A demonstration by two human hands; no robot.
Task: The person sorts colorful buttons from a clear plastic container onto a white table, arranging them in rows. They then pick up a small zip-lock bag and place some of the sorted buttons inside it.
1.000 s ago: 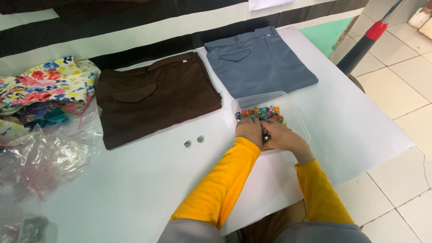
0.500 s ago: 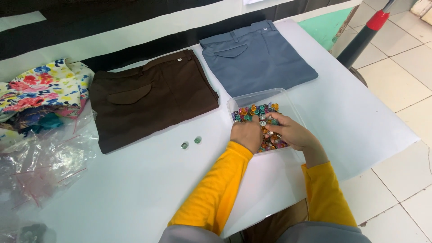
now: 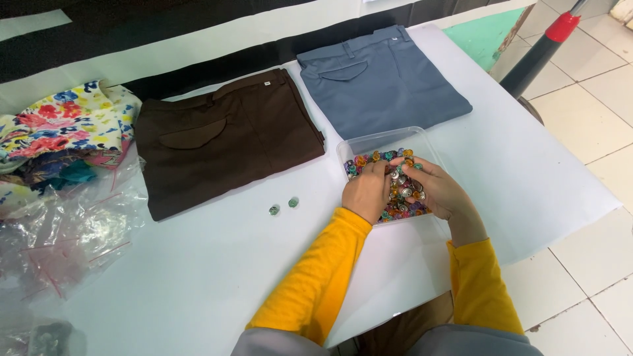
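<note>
Two hands are buried in a clear plastic box [image 3: 369, 140] of small coloured buttons [image 3: 401, 191] that sits on the white surface [image 3: 198, 277], just at 6 o'clock of the folded blue-grey trousers [image 3: 382, 79]; the left hand [image 3: 366, 191] rests on the box's 9 o'clock side with its fingers curled down into the heap, and the right hand [image 3: 438, 191] comes in from 3 o'clock with fingers bent and spread over the buttons, fingertips of both nearly meeting in the middle, though whether either has pinched a single button I cannot tell. Both arms wear yellow sleeves [image 3: 316, 277]. Well to 9 o'clock of the left hand, two loose buttons [image 3: 283, 206] lie side by side on the bare surface, close to the lower edge of the folded dark brown trousers [image 3: 224, 142], which lie just beside the blue-grey pair, each showing a back pocket and a small pale tag at the waistband. At the far 9 o'clock edge a pile of floral cloth [image 3: 59, 125] in red, yellow and blue sits above crumpled clear plastic bags [image 3: 66, 237]. At 1 o'clock, off the surface, a dark pole with a red collar [image 3: 547, 43] leans over the tiled floor [image 3: 593, 132]
</note>
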